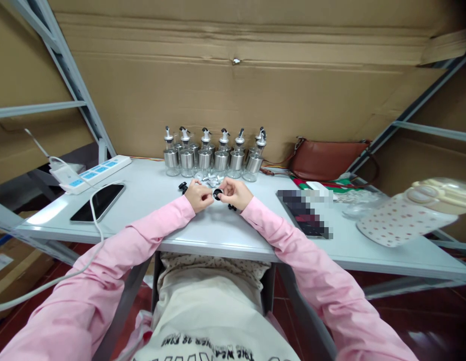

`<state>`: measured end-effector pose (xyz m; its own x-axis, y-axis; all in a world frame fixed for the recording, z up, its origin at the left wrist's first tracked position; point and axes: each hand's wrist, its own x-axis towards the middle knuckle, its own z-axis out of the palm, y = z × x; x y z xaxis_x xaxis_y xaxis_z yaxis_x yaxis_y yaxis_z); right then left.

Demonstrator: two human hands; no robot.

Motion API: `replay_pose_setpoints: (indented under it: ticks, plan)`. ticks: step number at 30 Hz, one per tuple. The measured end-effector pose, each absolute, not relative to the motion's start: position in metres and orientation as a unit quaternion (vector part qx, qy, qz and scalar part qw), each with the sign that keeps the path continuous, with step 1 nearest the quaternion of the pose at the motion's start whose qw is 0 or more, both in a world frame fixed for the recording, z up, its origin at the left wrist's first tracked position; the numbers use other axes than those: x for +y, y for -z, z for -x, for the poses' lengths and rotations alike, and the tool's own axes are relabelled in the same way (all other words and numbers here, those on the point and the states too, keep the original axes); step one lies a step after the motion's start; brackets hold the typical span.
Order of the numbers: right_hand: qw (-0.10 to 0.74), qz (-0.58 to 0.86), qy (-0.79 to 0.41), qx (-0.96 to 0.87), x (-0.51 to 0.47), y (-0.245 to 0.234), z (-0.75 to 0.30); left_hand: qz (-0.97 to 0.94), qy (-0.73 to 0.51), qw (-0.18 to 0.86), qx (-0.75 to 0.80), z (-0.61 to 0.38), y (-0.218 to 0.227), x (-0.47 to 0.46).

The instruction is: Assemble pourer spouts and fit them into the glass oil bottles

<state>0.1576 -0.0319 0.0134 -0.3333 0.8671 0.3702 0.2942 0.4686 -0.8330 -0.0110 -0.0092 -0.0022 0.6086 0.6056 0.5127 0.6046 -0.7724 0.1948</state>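
Observation:
Close together over the middle of the grey table [233, 235], both my hands are closed. Between thumb and fingers, my right hand [236, 193] pinches a small round black part [217, 194] with a light rim. The fingertips of my left hand [197, 197] are pressed together right beside that rim; whatever they hold is too small to make out. Small black pieces [183, 187] lie by my left hand, and others show under my right wrist. Just behind my hands is a heap of silvery pourer parts [210, 179].
Glass bottles with steel sleeves and pour spouts [221, 159] stand in rows at the back. On the left are a power strip [99, 173] and a phone [98, 203] with a white cable. To the right are a pixelated dark device [302, 213], a brown bag [326, 159] and a dotted bottle [402, 218].

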Motion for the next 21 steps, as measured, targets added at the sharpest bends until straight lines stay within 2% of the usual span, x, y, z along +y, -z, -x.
replay_pose_setpoints:
  ticks: [8, 12, 15, 18, 21]
  plan:
    - [0.425, 0.395, -0.415, -0.701, -0.023, -0.011, -0.164, -0.904, -0.31, -0.036, 0.294, 0.009, -0.005, -0.018]
    - [0.421, 0.396, -0.426, -0.696, -0.016, -0.008, -0.168, -0.893, -0.305, -0.032, 0.33, 0.011, -0.002, -0.012]
    - [0.426, 0.423, -0.375, -0.707, -0.01, -0.005, -0.172, -0.886, -0.29, -0.003, 0.362, 0.012, 0.002, -0.006]
    - [0.432, 0.457, -0.258, -0.734, -0.005, -0.004, -0.178, -0.884, -0.272, 0.023, 0.38, 0.012, 0.004, -0.003]
    - [0.394, 0.472, -0.184, -0.767, -0.002, -0.003, -0.182, -0.884, -0.26, 0.037, 0.386, 0.011, 0.006, -0.003]
